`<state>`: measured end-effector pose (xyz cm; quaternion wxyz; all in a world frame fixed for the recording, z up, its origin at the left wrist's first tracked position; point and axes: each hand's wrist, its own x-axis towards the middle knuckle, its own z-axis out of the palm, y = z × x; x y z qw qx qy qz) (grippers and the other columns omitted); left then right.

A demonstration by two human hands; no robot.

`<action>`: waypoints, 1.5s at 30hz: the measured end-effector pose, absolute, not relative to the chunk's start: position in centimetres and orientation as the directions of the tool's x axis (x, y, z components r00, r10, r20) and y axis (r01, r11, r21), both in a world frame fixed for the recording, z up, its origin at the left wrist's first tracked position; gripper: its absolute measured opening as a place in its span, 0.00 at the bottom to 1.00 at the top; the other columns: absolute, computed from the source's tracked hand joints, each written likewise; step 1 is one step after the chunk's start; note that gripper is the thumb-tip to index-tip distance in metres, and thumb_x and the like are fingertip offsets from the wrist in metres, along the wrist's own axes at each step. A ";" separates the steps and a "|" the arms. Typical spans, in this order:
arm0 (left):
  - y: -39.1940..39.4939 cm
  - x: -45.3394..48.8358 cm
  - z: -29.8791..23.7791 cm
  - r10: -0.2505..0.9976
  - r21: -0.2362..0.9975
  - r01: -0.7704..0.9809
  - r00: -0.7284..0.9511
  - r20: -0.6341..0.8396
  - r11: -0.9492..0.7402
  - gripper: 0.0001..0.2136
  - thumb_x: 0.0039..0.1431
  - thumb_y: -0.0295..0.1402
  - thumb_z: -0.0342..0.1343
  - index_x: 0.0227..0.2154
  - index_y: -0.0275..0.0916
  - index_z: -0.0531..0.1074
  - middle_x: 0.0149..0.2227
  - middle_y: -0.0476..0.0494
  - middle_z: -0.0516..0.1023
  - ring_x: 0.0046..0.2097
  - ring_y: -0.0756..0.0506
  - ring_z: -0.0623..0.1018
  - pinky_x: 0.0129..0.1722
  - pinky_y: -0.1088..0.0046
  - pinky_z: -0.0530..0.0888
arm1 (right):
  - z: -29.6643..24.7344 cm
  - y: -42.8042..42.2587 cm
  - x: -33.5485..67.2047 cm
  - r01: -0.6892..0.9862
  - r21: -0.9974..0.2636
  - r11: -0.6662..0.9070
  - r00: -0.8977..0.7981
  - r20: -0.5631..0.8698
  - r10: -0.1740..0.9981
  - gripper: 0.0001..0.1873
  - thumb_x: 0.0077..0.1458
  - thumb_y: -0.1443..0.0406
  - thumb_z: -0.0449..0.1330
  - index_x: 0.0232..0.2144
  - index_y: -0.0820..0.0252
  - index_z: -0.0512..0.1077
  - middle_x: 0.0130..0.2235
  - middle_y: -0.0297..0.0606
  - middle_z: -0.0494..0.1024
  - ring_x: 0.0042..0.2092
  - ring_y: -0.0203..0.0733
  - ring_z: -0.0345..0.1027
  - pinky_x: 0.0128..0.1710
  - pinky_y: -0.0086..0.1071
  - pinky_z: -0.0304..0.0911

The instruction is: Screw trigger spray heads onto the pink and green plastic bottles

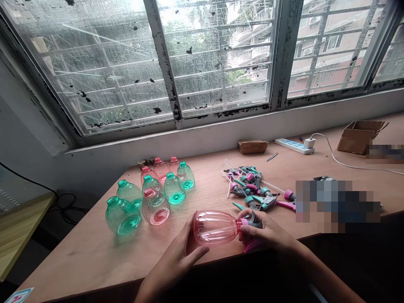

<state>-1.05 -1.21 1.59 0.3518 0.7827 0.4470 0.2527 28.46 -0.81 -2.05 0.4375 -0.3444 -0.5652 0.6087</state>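
Observation:
A see-through pink bottle (215,227) lies sideways in front of me over the table's near edge, its neck to the right. My left hand (184,248) cups its base, fingers partly hidden behind it and the thumb below. At the neck, my right hand (260,229) has its fingers closed around a trigger sprayer (254,219) with a pink collar and dark grey head. The sprayer sits on the bottle's mouth. Behind my right hand lies a pile of loose trigger sprayers (251,187) in pink, teal and grey, with clear dip tubes.
Several open green bottles (123,216) and pink bottles (156,208) stand at the left on the wooden table (78,256). Along the back are a brown packet (252,146), a power strip (294,145) and a cardboard box (356,138). A blurred patch (339,206) covers something at right.

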 end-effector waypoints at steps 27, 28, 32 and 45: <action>-1.1 -1.1 1.3 0.872 0.813 0.485 0.486 0.055 -0.321 0.38 0.65 0.40 0.56 0.70 0.51 0.40 0.72 0.45 0.52 0.72 0.38 0.52 0.70 0.53 0.52 | -2.0 -0.9 28.5 -0.165 -0.986 0.003 -0.387 0.067 0.920 0.19 0.56 0.54 0.68 0.40 0.60 0.67 0.32 0.38 0.82 0.34 0.43 0.75 0.36 0.34 0.68; -1.0 -1.1 1.3 0.872 0.816 0.483 0.487 0.053 -0.319 0.38 0.66 0.40 0.56 0.70 0.51 0.39 0.72 0.45 0.53 0.72 0.38 0.52 0.70 0.54 0.52 | -1.9 -0.9 28.4 -0.166 -0.986 0.000 -0.386 0.065 0.920 0.19 0.56 0.54 0.68 0.40 0.60 0.67 0.32 0.38 0.82 0.34 0.43 0.75 0.36 0.34 0.68; -1.1 -1.1 1.1 0.872 0.823 0.469 0.486 0.061 -0.320 0.37 0.66 0.39 0.55 0.70 0.52 0.38 0.71 0.45 0.57 0.71 0.38 0.54 0.70 0.54 0.53 | -1.8 -0.9 28.4 -0.165 -0.986 -0.003 -0.388 0.063 0.920 0.19 0.57 0.54 0.68 0.40 0.60 0.67 0.32 0.38 0.82 0.34 0.42 0.75 0.37 0.34 0.68; -0.9 -1.2 1.1 0.873 0.793 0.498 0.481 0.084 -0.351 0.38 0.63 0.43 0.58 0.70 0.51 0.43 0.72 0.46 0.52 0.72 0.36 0.51 0.70 0.52 0.50 | -2.4 -0.8 28.6 -0.177 -0.984 0.016 -0.394 0.085 0.915 0.17 0.59 0.57 0.67 0.41 0.62 0.67 0.33 0.39 0.82 0.34 0.40 0.75 0.37 0.33 0.68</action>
